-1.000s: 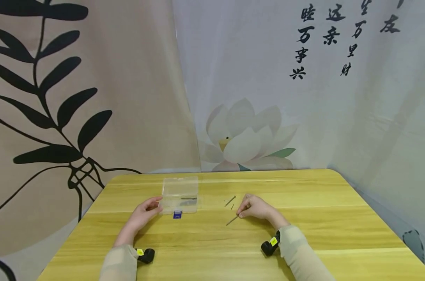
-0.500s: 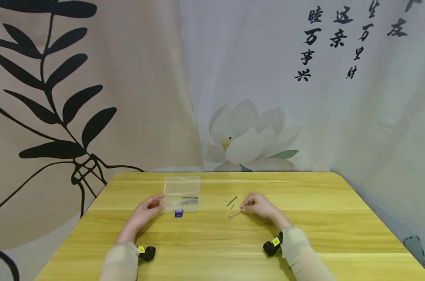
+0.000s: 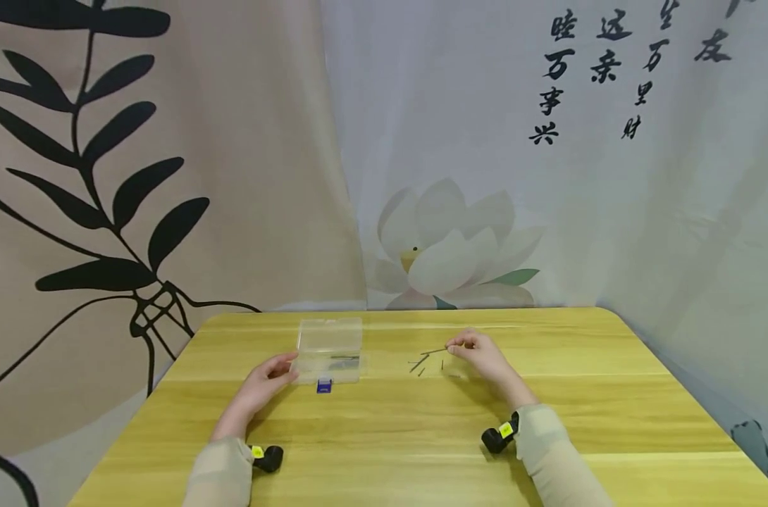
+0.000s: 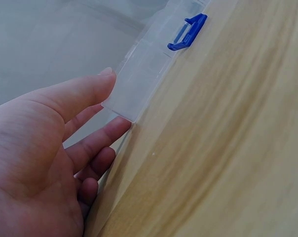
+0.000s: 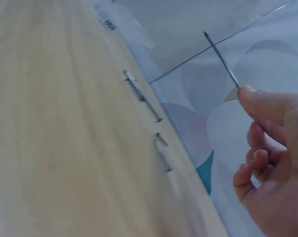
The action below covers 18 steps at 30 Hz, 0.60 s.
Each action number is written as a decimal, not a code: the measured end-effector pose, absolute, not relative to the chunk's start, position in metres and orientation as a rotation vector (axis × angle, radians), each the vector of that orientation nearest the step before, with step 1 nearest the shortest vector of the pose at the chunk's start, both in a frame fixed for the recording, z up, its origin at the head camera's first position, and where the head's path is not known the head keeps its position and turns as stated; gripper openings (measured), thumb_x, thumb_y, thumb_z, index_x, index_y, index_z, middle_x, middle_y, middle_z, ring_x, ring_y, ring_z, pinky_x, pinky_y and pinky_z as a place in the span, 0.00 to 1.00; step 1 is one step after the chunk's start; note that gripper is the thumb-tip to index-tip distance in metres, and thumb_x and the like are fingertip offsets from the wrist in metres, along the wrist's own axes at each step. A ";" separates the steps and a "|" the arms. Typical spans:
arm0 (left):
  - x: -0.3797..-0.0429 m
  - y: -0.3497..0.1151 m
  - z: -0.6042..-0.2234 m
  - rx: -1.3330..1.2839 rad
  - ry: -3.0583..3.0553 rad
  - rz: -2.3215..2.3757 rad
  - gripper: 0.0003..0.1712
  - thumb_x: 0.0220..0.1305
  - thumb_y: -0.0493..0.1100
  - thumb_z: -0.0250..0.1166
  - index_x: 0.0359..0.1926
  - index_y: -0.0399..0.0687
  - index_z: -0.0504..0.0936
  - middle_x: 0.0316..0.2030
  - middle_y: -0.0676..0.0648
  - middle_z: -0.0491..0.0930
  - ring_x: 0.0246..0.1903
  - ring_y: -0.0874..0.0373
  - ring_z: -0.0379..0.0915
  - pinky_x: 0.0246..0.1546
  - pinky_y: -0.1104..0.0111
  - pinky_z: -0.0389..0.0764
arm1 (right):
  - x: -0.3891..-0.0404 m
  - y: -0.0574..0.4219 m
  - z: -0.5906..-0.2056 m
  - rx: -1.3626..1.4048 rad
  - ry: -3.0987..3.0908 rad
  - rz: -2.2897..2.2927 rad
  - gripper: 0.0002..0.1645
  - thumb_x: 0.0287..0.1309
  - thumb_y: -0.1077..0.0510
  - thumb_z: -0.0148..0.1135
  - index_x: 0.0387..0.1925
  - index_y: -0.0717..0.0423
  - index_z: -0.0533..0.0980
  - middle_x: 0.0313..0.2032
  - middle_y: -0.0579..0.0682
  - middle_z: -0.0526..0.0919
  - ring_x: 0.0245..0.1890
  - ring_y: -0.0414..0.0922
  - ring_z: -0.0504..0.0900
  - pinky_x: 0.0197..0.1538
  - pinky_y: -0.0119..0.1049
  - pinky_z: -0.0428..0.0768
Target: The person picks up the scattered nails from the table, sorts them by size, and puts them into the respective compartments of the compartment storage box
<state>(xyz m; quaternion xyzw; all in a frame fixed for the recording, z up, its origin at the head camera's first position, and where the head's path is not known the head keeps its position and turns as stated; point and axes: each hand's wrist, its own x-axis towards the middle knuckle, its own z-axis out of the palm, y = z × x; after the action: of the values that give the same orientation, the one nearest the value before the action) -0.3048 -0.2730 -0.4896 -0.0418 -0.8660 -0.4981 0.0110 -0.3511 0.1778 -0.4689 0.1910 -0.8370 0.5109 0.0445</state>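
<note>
My right hand (image 3: 475, 352) pinches a long thin nail (image 5: 223, 60) between thumb and fingertips, raised over the table, its free end to the left. Below it, several loose nails of different lengths (image 5: 150, 110) lie on the wood. At the left stands a clear plastic box (image 4: 139, 81), lid (image 3: 330, 334) tipped up, with a blue latch (image 4: 189, 32) at the front. A few thin dark pieces (image 3: 344, 358) show inside it. My left hand (image 3: 263, 387) holds the box's left front corner, thumb on the upper edge and fingers at the side and lower corner.
The wooden table (image 3: 371, 451) ends at a back edge close behind the box. A printed curtain (image 3: 263, 176) hangs beyond it. Black wrist cameras (image 3: 499, 435) sit on both sleeves.
My right hand has lifted the nail up and away toward the back of the table, swinging its free end around. The left hand stays at the box.
</note>
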 end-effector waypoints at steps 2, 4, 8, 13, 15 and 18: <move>-0.303 -0.274 -0.491 -0.122 -2.709 -1.556 0.29 0.68 0.46 0.63 0.67 0.41 0.70 0.55 0.37 0.73 0.54 0.46 0.67 0.55 0.54 0.68 | -0.350 0.178 -0.463 0.542 -2.533 1.573 0.11 0.64 0.58 0.62 0.40 0.64 0.83 0.42 0.53 0.78 0.38 0.45 0.69 0.40 0.37 0.70; -0.302 -0.274 -0.491 -0.114 -2.699 -1.575 0.29 0.68 0.46 0.63 0.66 0.41 0.70 0.55 0.37 0.74 0.53 0.46 0.68 0.54 0.55 0.68 | -0.348 0.179 -0.457 0.493 -2.506 1.602 0.13 0.64 0.57 0.62 0.41 0.64 0.82 0.42 0.53 0.78 0.38 0.46 0.69 0.39 0.36 0.70; -0.302 -0.275 -0.491 -0.127 -2.676 -1.591 0.29 0.68 0.44 0.63 0.66 0.40 0.70 0.55 0.36 0.73 0.54 0.45 0.67 0.54 0.54 0.68 | -0.346 0.180 -0.448 0.441 -2.447 1.681 0.14 0.65 0.57 0.62 0.43 0.66 0.81 0.42 0.54 0.77 0.36 0.46 0.68 0.38 0.35 0.69; -0.305 -0.276 -0.491 -0.121 -2.670 -1.591 0.28 0.68 0.44 0.63 0.66 0.40 0.70 0.56 0.36 0.73 0.55 0.44 0.67 0.56 0.52 0.67 | -0.343 0.178 -0.441 0.446 -2.440 1.745 0.13 0.64 0.61 0.62 0.42 0.69 0.81 0.42 0.57 0.78 0.37 0.47 0.70 0.40 0.37 0.72; -0.306 -0.276 -0.491 -0.127 -2.673 -1.592 0.28 0.68 0.44 0.63 0.66 0.40 0.70 0.56 0.36 0.73 0.55 0.43 0.67 0.56 0.52 0.67 | -0.343 0.178 -0.442 0.445 -2.442 1.775 0.12 0.64 0.62 0.62 0.42 0.70 0.80 0.42 0.58 0.78 0.37 0.48 0.70 0.40 0.39 0.72; -0.306 -0.276 -0.492 -0.138 -2.677 -1.587 0.28 0.68 0.44 0.63 0.66 0.40 0.71 0.57 0.35 0.73 0.55 0.43 0.67 0.56 0.51 0.67 | -0.345 0.178 -0.449 0.435 -2.448 1.773 0.13 0.64 0.61 0.62 0.43 0.70 0.80 0.43 0.58 0.77 0.38 0.48 0.70 0.41 0.40 0.72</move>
<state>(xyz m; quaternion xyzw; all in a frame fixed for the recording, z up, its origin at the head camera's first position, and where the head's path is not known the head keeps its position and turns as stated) -0.3064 -0.2764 -0.4916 -0.0442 -0.8592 -0.5096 0.0132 -0.3452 0.1777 -0.4488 0.1422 -0.8010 0.5799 0.0438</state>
